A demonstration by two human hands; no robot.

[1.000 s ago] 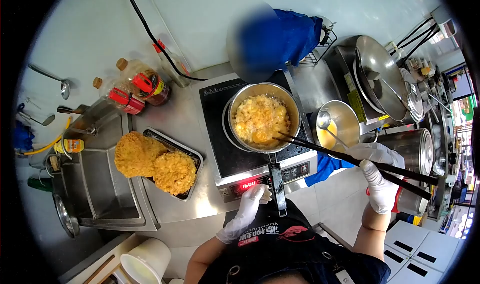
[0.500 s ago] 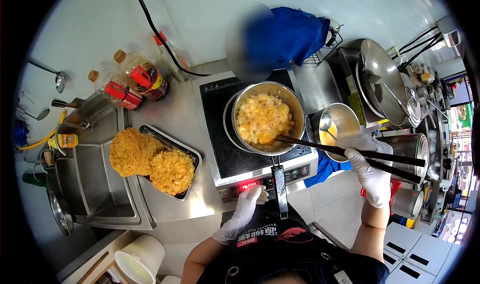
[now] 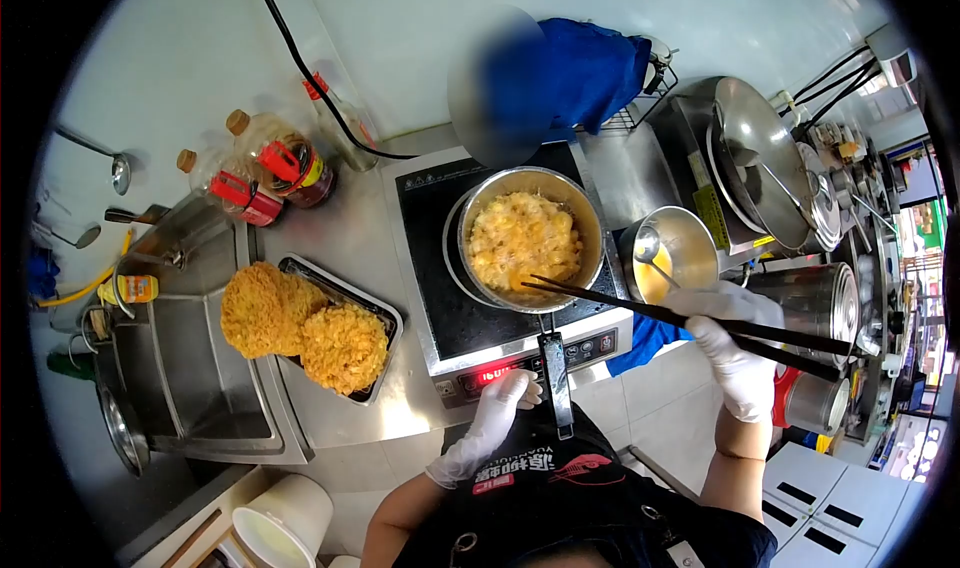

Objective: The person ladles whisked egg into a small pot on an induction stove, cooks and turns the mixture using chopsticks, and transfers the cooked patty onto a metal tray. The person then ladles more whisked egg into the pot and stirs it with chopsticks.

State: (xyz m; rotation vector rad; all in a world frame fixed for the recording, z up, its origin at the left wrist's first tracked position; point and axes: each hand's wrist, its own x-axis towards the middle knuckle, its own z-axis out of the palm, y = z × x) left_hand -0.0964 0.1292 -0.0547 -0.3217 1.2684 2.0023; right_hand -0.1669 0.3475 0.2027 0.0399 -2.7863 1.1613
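My right hand [image 3: 735, 358], in a white glove, grips a pair of long dark chopsticks [image 3: 640, 306]. Their tips reach over the near rim of a steel pot [image 3: 597, 223] and are at the edge of a golden, bubbling fried mass [image 3: 525, 238] inside it. The pot stands on a black-topped induction cooker [image 3: 430, 258], its dark handle [image 3: 556, 383] pointing toward me. Also gloved, my left hand [image 3: 502, 408] is at the cooker's front panel beside that handle, fingers loosely bent and holding nothing. Right of the cooker, a steel bowl [image 3: 700, 243] contains yellow liquid and a ladle [image 3: 650, 246].
Two fried golden cakes [image 3: 345, 348] lie on a black tray [image 3: 392, 318] at left. Beyond are a sink [image 3: 220, 368], sauce bottles [image 3: 290, 163] and a glass bottle [image 3: 345, 128]. A wok [image 3: 765, 168] stands at the right, near a large metal canister [image 3: 815, 303].
The chopsticks have shifted slightly left, and their tips now show a little apart at the edge of the frying mass. My left hand has stayed nearly still.
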